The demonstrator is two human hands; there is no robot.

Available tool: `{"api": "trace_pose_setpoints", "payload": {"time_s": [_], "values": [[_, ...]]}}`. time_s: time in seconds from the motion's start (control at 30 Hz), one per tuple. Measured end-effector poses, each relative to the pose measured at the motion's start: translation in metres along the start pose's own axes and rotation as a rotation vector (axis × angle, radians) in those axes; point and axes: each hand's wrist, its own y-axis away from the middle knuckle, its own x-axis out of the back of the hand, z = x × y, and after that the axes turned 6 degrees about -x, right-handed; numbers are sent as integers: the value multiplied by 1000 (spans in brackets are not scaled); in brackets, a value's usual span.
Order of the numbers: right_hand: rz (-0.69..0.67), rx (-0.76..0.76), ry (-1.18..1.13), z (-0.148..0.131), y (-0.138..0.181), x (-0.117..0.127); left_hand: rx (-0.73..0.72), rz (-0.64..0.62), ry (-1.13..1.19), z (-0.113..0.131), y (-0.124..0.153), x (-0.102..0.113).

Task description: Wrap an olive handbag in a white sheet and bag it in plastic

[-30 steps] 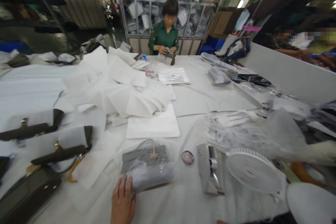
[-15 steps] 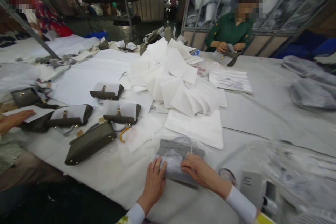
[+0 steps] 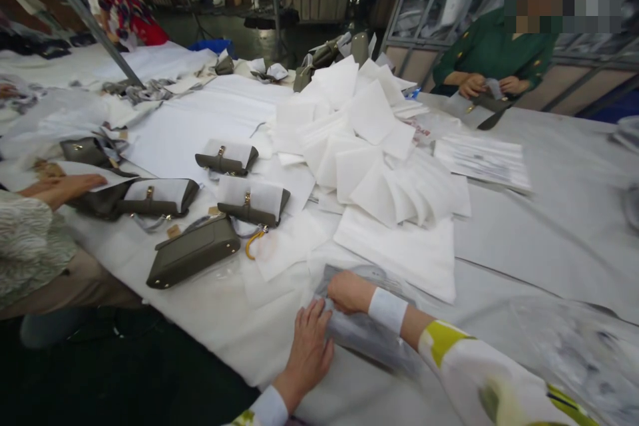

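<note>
Clear plastic bag [image 3: 367,336] holding a grey folded item, lying at the near edge of the white worktop [image 3: 539,233]. Left hand [image 3: 309,349] rests flat on the bag's near-left end, fingers together and extended. Right hand [image 3: 349,293] presses on the bag's top, fingers curled onto the plastic. At 10 o'clock from the bag lies an olive handbag [image 3: 192,259]; at 12 o'clock, a heap of white sheets [image 3: 369,146].
</note>
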Motion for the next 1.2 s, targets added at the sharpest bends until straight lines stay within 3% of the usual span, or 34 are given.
{"api": "trace_pose_setpoints", "payload": {"time_s": [0.13,0.4,0.57,0.7,0.83,0.9,0.97,1.03,1.1,1.2], "values": [[57,-35,-44,1,-2,-2,64,8,-44,9,-8,-4],[124,-77,-176,9,-8,-4,48,46,-142,12,-9,-11],[317,-200,-311,31,-6,7,46,52,-125,10,-7,-12],[528,-418,-453,73,37,11,28,82,-57,6,-2,-11],[690,-734,-619,106,103,-26,76,80,158,-3,-2,-10],[721,-866,-733,106,125,-61,229,137,300,-11,-8,-11],[723,-948,-881,94,134,-98,501,214,461,-20,-18,-15],[716,-987,-1037,76,134,-128,738,213,626,-28,-29,-18],[710,-1019,-1166,56,134,-147,835,136,758,-32,-35,-20],[683,-1050,-1298,30,146,-163,837,54,827,-36,-24,-21]]}}
